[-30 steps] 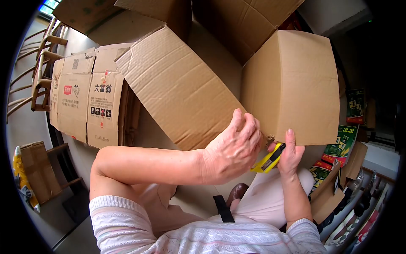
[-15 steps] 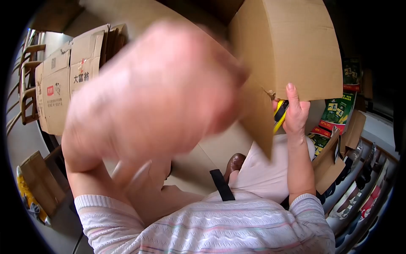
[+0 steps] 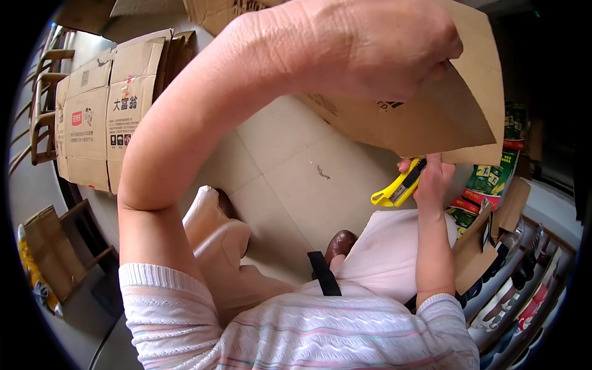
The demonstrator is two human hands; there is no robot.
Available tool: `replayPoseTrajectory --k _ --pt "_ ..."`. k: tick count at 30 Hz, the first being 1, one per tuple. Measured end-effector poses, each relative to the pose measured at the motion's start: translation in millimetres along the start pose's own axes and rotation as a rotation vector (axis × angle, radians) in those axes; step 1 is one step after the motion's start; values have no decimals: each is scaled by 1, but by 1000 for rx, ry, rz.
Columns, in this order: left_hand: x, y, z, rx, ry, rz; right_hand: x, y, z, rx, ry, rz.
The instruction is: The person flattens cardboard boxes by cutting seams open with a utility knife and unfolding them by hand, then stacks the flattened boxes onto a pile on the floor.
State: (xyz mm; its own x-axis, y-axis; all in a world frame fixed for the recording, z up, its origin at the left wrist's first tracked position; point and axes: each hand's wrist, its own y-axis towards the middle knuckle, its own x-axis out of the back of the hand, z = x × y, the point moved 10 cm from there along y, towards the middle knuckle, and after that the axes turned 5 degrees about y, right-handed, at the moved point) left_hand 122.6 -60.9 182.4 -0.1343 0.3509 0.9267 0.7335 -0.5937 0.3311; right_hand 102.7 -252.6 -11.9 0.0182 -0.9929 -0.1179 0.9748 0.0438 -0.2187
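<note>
My left hand (image 3: 394, 49) reaches across the top of the view, its fingers curled closed on a flap of a brown cardboard box (image 3: 444, 123). The flap is folded over toward the right, and dark print shows partly beneath the hand. Below the box's lower edge, my right hand (image 3: 433, 180) is closed around a yellow and black utility knife (image 3: 399, 187). Its fingers also touch the cardboard edge; whether they pinch it I cannot tell. The knife points down to the left.
Flattened printed cartons (image 3: 92, 123) stand at the left beside a wooden rack (image 3: 46, 117). Green and red packs (image 3: 490, 176) and an open carton (image 3: 478, 253) are at the right, above a shoe shelf (image 3: 518, 296). Tiled floor (image 3: 283, 160) lies between my legs and the box.
My left hand has swung up and to the right, bringing the cardboard flap over with it. The box has turned, and more of the utility knife shows in my right hand.
</note>
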Motion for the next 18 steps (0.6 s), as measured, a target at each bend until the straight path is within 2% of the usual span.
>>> replayPoseTrajectory --k 2,6,9,13,16,18 --pt "-14 2 14 38 -33 95 2 0 1 -6 -3 -81" --pt "-58 0 58 161 9 49 -3 3 21 205 -43 -86" --pt "-95 -9 89 269 -78 56 3 13 12 211 -16 -70" --pt "-166 -23 126 463 -116 353 0 20 5 97 -26 -87" --pt "-190 -39 137 566 -115 517 -2 25 8 114 -14 -107" --pt "-192 -32 129 509 -14 519 2 27 1 80 -24 -120"
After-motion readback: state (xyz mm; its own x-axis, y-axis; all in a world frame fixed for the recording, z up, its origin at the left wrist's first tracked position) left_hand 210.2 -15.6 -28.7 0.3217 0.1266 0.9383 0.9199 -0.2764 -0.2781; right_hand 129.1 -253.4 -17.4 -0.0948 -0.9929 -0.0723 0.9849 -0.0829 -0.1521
